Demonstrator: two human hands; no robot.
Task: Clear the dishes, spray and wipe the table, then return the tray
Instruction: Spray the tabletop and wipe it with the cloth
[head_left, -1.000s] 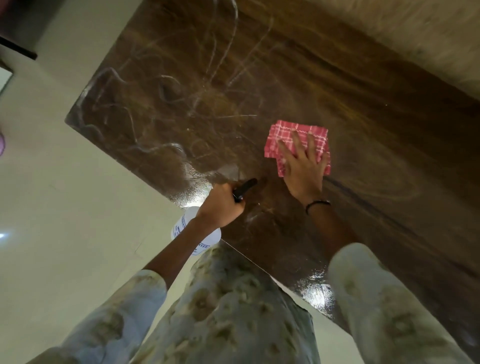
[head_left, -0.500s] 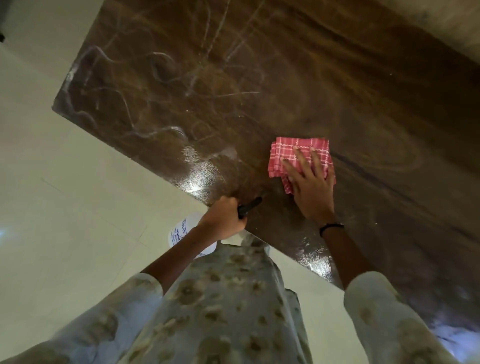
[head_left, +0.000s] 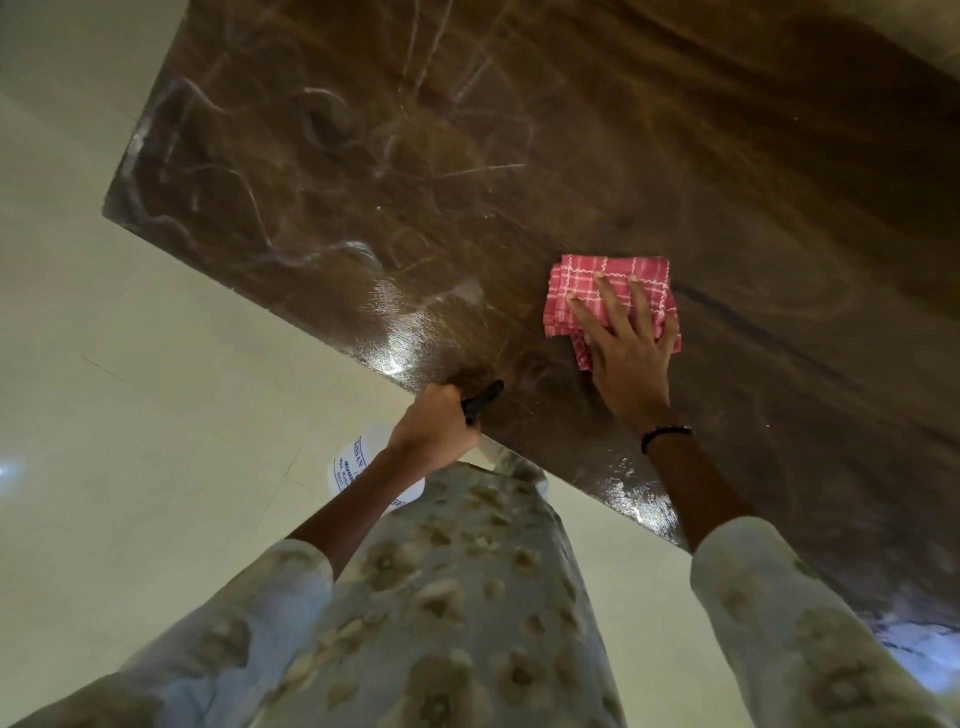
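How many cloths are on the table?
1. The red checked cloth lies folded on the table near its front edge, under the right hand. No others show.

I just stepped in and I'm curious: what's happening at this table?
A person is cleaning a glossy dark brown table. Their right hand presses a folded red-and-white checked cloth flat on the top near the front edge. Their left hand grips a white plastic spray bottle with a black nozzle just off that edge. No dishes are in view.
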